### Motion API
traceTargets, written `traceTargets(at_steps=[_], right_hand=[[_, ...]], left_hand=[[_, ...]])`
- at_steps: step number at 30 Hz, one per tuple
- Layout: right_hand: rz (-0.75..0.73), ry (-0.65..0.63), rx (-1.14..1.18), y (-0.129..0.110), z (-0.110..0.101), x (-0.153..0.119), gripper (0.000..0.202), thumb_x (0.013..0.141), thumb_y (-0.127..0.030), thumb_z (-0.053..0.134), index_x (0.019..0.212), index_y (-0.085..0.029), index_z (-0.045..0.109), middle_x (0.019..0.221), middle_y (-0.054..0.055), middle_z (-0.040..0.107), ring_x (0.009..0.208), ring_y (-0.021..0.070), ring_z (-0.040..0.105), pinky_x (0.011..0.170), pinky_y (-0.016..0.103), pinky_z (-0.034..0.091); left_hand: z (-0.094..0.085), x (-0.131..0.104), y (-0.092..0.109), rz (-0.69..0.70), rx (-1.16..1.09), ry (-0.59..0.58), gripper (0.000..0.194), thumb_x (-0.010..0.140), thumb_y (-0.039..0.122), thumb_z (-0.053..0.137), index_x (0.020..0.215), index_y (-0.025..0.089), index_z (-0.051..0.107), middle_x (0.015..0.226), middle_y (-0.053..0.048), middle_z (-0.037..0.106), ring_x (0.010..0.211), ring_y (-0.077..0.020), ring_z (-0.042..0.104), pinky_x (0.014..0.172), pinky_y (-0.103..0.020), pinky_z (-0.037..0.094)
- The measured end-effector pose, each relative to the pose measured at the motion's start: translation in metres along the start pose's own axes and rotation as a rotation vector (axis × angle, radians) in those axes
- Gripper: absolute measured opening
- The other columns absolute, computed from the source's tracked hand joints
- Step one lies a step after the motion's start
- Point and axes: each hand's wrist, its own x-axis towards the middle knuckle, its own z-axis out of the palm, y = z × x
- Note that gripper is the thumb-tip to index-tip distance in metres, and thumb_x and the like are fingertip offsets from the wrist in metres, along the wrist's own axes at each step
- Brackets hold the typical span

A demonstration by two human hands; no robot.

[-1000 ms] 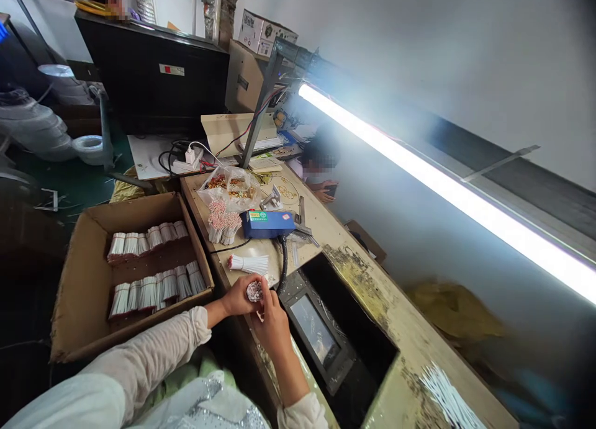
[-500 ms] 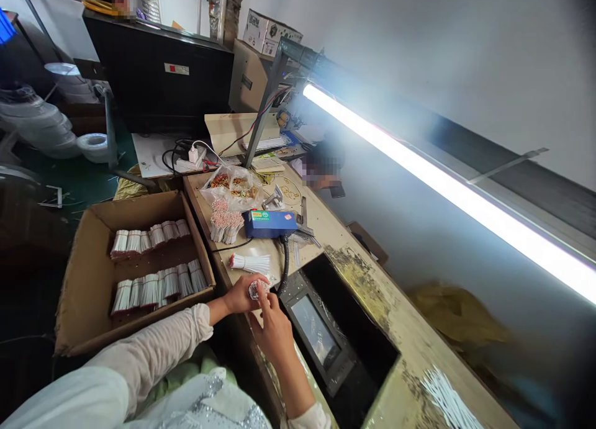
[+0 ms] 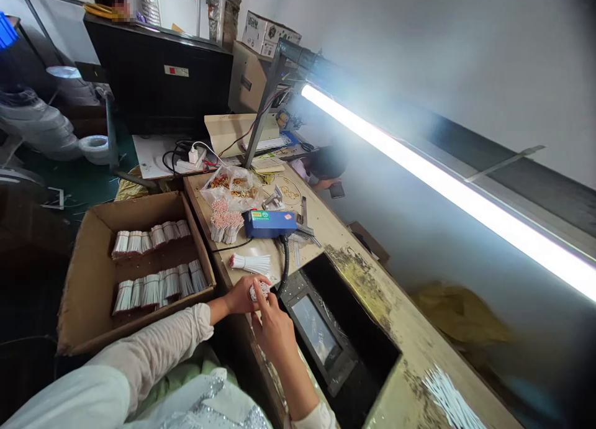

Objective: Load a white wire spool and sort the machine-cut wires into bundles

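A bundle of short white wires (image 3: 259, 290) with reddish-white ends stands end-up at the table's near edge. My left hand (image 3: 241, 295) is wrapped round it from the left. My right hand (image 3: 275, 331) lies against its right side, fingers stretched to the end face and thumb apart below. Just beyond lies another white wire bundle (image 3: 250, 263) with red ends. Behind that, several bundles with pink ends (image 3: 226, 221) stand beside a blue device (image 3: 270, 224). The lower part of the bundle in my hand is hidden.
To the left, a cardboard box (image 3: 74, 305) holds two rows of wire bundles. A screen panel (image 3: 315, 328) sits in a dark recess right of my hands. Loose white wires (image 3: 451, 397) lie at lower right. A lamp tube (image 3: 419, 168) spans overhead; a person (image 3: 326, 165) is behind the table.
My right hand's fingers have shifted slightly on the bundle's end, and the bundle's end face shows a little more. My left hand keeps its hold.
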Motion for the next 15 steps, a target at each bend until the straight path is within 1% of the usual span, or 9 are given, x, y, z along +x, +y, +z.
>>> traceTargets(at_steps=[5,7,11,13,15], right_hand=[[-0.034,0.055,0.061,0.0003,0.0044,0.0006,0.078,0.081,-0.006,0.052,0.149,-0.034,0.027,0.127,0.012,0.053,0.094,0.0239,0.066,0.075,0.031,0.052],[-0.037,0.072,0.078,0.001,0.0063,0.001,0.08,0.08,-0.004,0.051,0.15,-0.033,0.026,0.127,0.012,0.053,0.097,0.0241,0.065,0.078,0.031,0.051],[-0.013,0.048,0.067,0.0009,0.0069,0.0014,0.079,0.082,-0.007,0.051,0.151,-0.032,0.023,0.129,0.014,0.053,0.089,0.0234,0.067,0.074,0.032,0.052],[0.005,0.026,0.044,-0.0003,0.0068,0.0012,0.077,0.082,-0.009,0.051,0.151,-0.033,0.023,0.132,0.014,0.051,0.085,0.0232,0.068,0.07,0.032,0.053],[0.011,0.017,0.022,-0.0017,0.0076,0.0011,0.078,0.082,-0.009,0.051,0.15,-0.035,0.025,0.133,0.014,0.051,0.087,0.0237,0.068,0.069,0.031,0.052]], left_hand=[[0.0011,0.0003,-0.0021,-0.03,-0.044,-0.006,0.055,0.061,0.017,0.072,0.114,0.014,0.056,0.096,-0.007,0.068,0.089,-0.0219,0.064,0.082,-0.032,0.05],[0.001,0.0007,-0.0022,-0.028,-0.063,-0.001,0.056,0.062,0.017,0.073,0.115,0.014,0.056,0.098,-0.007,0.068,0.091,-0.0223,0.064,0.084,-0.032,0.05],[-0.0006,0.0016,-0.0009,0.015,-0.033,0.029,0.05,0.062,0.014,0.07,0.111,0.015,0.057,0.106,-0.009,0.067,0.095,-0.0225,0.064,0.087,-0.033,0.049],[-0.001,0.0018,-0.0011,0.033,-0.031,0.03,0.049,0.063,0.015,0.07,0.111,0.015,0.058,0.105,-0.009,0.067,0.094,-0.0221,0.063,0.086,-0.032,0.049],[-0.0007,0.0018,-0.0023,0.019,-0.036,0.021,0.048,0.066,0.018,0.071,0.111,0.015,0.058,0.102,-0.008,0.067,0.09,-0.0212,0.064,0.083,-0.031,0.049]])
